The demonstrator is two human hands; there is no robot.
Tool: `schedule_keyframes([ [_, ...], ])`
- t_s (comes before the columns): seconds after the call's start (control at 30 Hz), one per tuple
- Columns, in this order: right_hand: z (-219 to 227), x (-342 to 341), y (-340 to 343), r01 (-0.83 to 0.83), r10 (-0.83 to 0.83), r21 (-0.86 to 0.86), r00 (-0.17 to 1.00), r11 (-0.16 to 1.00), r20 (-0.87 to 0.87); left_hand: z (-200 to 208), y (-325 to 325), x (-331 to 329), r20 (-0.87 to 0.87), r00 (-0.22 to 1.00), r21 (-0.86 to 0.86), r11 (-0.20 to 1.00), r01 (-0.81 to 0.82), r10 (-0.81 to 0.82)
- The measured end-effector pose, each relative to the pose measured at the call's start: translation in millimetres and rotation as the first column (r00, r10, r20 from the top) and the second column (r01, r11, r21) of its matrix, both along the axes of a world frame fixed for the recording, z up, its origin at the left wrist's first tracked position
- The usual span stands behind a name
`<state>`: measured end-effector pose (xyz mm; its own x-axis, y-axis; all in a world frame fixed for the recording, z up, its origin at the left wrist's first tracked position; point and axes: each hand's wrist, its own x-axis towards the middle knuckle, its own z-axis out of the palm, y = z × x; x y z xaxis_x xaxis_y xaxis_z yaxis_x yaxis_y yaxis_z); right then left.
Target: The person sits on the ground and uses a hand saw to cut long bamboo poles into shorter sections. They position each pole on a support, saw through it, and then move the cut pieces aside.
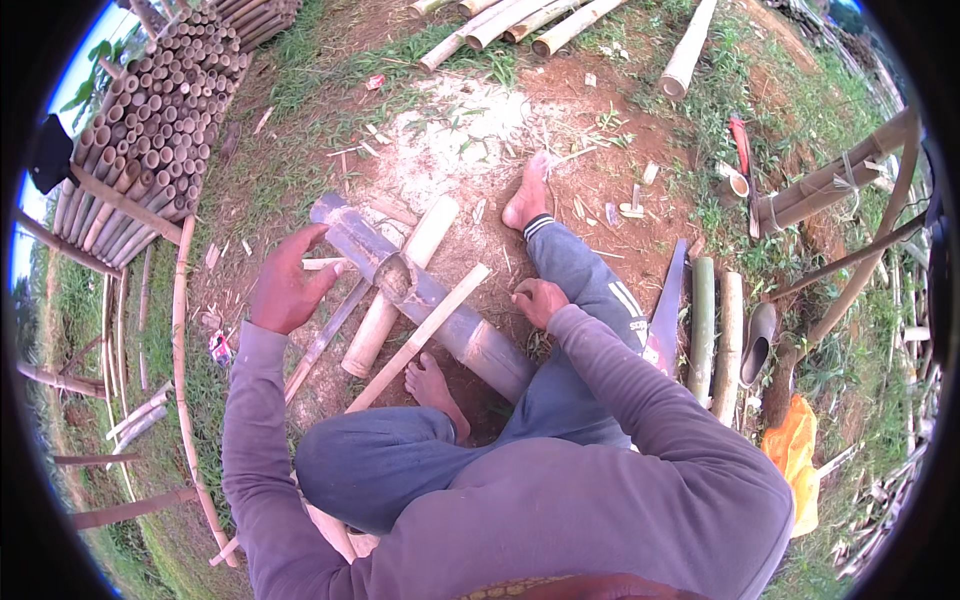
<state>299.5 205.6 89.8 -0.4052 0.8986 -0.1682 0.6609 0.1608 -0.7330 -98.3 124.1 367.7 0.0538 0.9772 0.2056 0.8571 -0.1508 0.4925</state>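
Observation:
A thick dark bamboo pole point(455, 320) lies slantwise in front of me, with a notch point(393, 274) cut in its upper side. It rests across a paler bamboo pole point(362, 335). A flat bamboo strip point(425, 335) lies over the dark pole. My left hand point(290, 280) is open beside the pole's far left end, thumb and fingers apart. A short pale piece point(320, 264) shows between them; I see no grip on it. Over my right leg, my right hand point(540, 302) is closed, fingertips pinched together; what they hold, if anything, is hidden.
To the right lie a saw point(668, 300), a green bamboo length point(702, 330), a pale one point(730, 345), a shoe point(758, 345) and an orange bag point(795, 460). Several poles point(515, 25) lie ahead near sawdust point(455, 125). A bamboo stack point(165, 115) stands far left.

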Motion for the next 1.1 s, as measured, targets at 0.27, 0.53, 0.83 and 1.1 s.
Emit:
schedule_keyframes([
  [0.27,4,-12,8,-0.119,0.118,-0.021,0.991,0.993,-0.057,-102,170,54,-0.244,0.950,-0.110,0.979,0.171,-0.193],
  [0.53,45,68,208,0.311,-0.308,0.008,0.945,0.950,-0.106,-208,235,-45,-0.468,0.795,-0.134,0.859,-0.495,0.386],
  [0.83,36,260,440,0.828,-0.861,0.258,0.508,0.498,0.031,-255,243,-94,-0.500,0.685,-0.112,0.745,-0.658,0.530],
  [1.1,77,342,581,0.849,-0.923,0.378,0.383,0.370,0.043,-292,232,-178,-0.288,0.736,-0.036,0.761,-0.648,0.613],
])
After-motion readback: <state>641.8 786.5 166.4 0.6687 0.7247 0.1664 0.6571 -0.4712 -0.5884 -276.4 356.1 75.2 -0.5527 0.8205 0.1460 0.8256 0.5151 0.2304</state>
